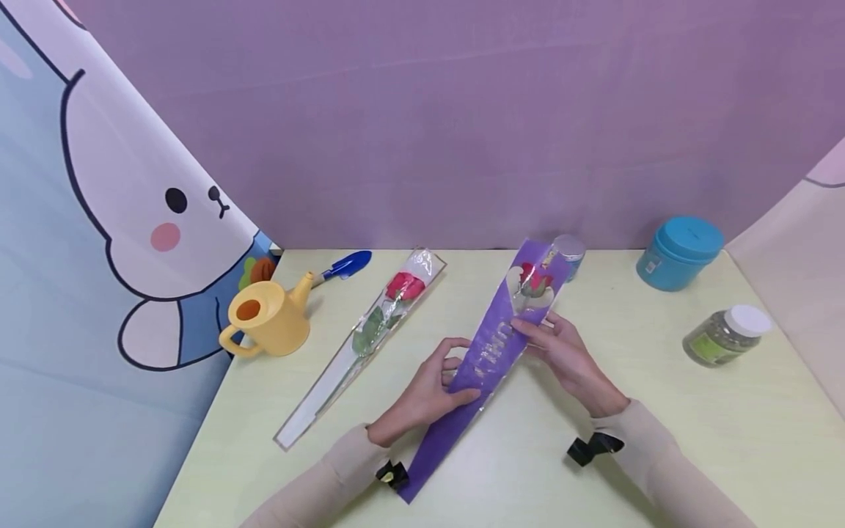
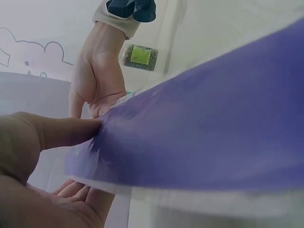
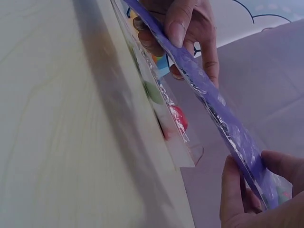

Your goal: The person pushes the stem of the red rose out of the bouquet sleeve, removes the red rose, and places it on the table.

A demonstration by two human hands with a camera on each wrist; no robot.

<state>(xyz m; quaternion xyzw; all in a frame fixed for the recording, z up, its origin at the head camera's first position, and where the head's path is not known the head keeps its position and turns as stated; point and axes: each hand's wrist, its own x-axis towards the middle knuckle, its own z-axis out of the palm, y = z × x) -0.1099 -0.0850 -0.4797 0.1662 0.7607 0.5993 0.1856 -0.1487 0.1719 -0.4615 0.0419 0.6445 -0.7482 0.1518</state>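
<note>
On the left of the table (image 1: 660, 455) stand a yellow watering can (image 1: 267, 317) and, behind it, a small blue trowel (image 1: 348, 265). Next to them lies a rose in a clear sleeve (image 1: 370, 330), flat and untouched, running diagonally with its red bloom toward the back wall.

The left hand (image 1: 429, 392) pinches the purple sleeve (image 1: 475, 367) at its middle, thumb on top and fingers curled beneath; the left wrist view shows the thumb pressed on the film's edge. The sleeve is a long, narrow cone of purple and clear film holding a red rose (image 1: 536, 282). It is lifted off the table at the bloom end, with its narrow tail reaching down near the left wrist. It looks very light, thin and crinkly, likely slippery between fingertips, and it bends readily; the bloom inside would crush under pressure, so the stem section, where both hands already are, seems the safest place to hold. Pale lettering runs along the purple film, but it cannot be read.

The right hand (image 1: 568, 352) pinches the sleeve's far edge just below the bloom, thumb against fingers.

Behind the bloom stands a small clear jar (image 1: 569, 253). Farther right are a teal lidded tub (image 1: 680, 251) and a white-capped jar (image 1: 726, 336) lying on its side; its green label is too small to read
</note>
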